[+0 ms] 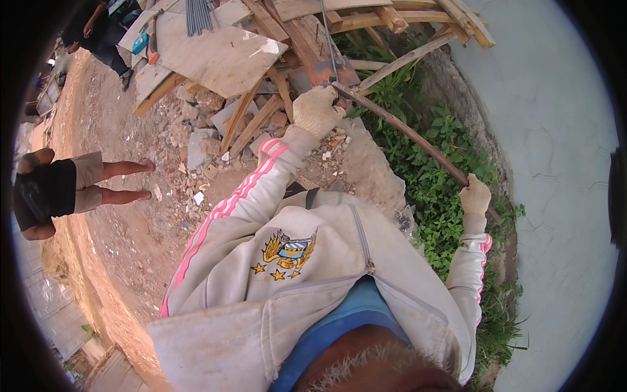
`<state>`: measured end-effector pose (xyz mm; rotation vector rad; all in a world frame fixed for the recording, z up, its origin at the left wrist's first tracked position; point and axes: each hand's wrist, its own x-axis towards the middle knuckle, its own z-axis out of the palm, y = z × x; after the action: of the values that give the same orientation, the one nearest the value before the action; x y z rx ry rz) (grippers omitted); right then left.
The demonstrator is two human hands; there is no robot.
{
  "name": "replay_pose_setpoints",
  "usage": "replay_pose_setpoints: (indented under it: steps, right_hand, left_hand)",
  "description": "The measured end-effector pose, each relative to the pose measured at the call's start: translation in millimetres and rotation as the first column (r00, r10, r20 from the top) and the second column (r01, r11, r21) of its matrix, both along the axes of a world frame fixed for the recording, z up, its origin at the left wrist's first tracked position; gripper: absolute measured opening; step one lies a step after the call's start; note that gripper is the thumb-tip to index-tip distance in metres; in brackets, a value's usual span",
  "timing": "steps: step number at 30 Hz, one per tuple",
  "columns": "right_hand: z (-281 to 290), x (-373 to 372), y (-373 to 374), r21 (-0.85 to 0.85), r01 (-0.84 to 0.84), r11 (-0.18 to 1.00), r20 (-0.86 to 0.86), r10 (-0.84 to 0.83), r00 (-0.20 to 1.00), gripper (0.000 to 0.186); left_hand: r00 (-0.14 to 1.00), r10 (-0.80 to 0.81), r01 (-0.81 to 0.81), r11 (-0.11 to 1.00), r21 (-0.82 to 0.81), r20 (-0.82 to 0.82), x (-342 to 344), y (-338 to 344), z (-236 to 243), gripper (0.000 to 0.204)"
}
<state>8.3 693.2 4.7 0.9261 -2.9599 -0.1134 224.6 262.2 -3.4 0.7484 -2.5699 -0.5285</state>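
a pale grey wall [562, 215], finely cracked, stands to your right beside a strip of leafy green weeds [432, 245], while daylight falls on the brown dirt ground [130, 242] to your left, strewn with rubble [189, 130] and small white chips [199, 197].

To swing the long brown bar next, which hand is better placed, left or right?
Probably the right hand: it grips the long brown bar near its far end, where leverage looks better. The left hand is close to the other end, near the thin metal rod.
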Motion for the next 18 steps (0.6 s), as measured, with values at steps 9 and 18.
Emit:
replay_pose_setpoints:
  steps: [9,18]
  right_hand:
    - [-9.5,32.9,1.9,0.01,0.07,0.998,0.0,-0.07,0.998,0.019]
    - [19.5,53.4,0.1,0.01,0.126,0.992,-0.125,-0.124,0.984,0.016]
  left_hand:
    - [0.999,0.004,-0.006,0.998,0.055,0.036,0.2,-4.6,-4.6,0.028]
    - [0.992,-0.047,0.051,0.998,0.039,-0.114,20.3,-36.8,-6.2,0.04]
